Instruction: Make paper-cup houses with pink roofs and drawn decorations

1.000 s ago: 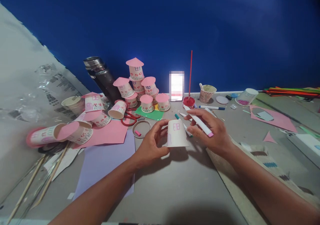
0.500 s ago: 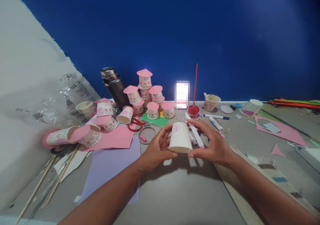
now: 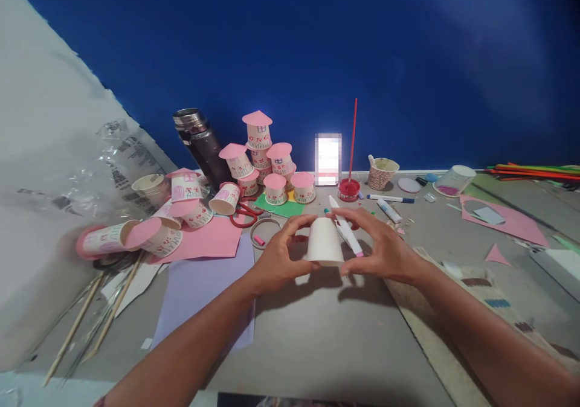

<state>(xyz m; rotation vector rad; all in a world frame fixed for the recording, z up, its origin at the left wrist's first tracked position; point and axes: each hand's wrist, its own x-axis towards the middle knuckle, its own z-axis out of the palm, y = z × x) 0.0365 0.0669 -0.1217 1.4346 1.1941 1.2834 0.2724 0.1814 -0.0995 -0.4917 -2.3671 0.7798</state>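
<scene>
Both hands hold a white paper cup [image 3: 325,241] upside down, rim downward, above the grey table. Its side facing me is plain white. My left hand [image 3: 287,253] curves around the left side, thumb near the rim. My right hand [image 3: 378,244] grips the right side, thumb at the rim and fingers near the top. A white marker with a pink end [image 3: 348,232] slants between the cup and my right palm, its narrow tip pointing up and left; it appears held in that hand. Another pen behind it is partly hidden.
Decorated cups with pink cone roofs [image 3: 258,138] stand stacked at the back beside a dark flask [image 3: 203,147]. Around them are red scissors [image 3: 244,214], a tape ring [image 3: 266,233] around a pink cap, purple paper [image 3: 203,298], a red pot [image 3: 348,189] and a bright phone screen [image 3: 328,159].
The cup has turned in my hands, so the pink drawn window no longer shows. The view has tilted down slightly, bringing in the table's front edge.
</scene>
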